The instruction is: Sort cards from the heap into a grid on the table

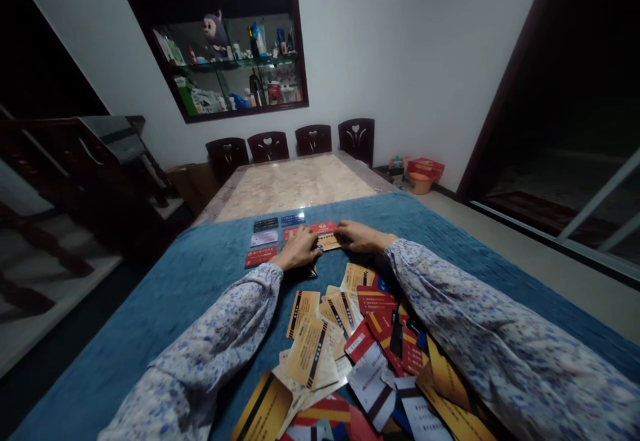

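Note:
A yellow card (329, 241) lies between my hands, just below a red card (323, 227). My right hand (364, 236) pinches its right edge. At its left end, the curled fingers of my left hand (300, 249) close on it, partly covering it and the red cards around. The corner of another card shows under my left palm, mostly hidden. To the left, laid out in rows, are a black card (265, 225), a blue card (293, 219), a silver card (264, 238) and a red card with white print (261, 256).
A loose heap of yellow, red, silver and gold cards (313, 351) spreads between my forearms on the blue cloth (210, 274). Beyond lies the table's patterned top (310, 181), with several dark chairs (313, 139) behind. A shelf niche (235, 61) is set into the wall.

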Available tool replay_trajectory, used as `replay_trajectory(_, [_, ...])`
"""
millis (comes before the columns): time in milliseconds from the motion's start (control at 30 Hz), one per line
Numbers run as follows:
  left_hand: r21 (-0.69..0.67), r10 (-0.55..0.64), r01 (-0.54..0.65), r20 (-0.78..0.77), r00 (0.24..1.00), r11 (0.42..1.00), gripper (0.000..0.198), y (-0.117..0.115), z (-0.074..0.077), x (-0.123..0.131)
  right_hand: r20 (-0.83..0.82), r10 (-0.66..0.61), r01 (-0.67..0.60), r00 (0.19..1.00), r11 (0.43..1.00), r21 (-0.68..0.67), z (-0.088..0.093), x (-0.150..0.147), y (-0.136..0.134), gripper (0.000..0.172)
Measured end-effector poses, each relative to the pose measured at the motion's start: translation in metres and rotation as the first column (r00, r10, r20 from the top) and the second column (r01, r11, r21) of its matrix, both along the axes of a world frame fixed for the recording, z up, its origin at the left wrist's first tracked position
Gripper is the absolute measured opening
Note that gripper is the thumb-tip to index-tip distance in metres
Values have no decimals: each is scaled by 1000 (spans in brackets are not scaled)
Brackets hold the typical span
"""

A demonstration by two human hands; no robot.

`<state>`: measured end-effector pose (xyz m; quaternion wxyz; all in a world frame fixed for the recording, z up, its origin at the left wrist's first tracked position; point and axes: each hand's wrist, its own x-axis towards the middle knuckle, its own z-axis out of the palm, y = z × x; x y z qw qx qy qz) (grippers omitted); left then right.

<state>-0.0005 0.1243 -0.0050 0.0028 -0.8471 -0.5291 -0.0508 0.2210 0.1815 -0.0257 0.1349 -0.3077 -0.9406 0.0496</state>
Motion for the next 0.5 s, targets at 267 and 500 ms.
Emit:
replay_trajectory(267, [-37,15,-15,7,1000,999,21,6,0,0,32,-8,9,999,999,-31,-1,0,6,14])
replay_trajectory(500, [-72,10,-11,-8,1000,997,22,9,0,0,55,-14,16,998,999,-49,2,0,6,11])
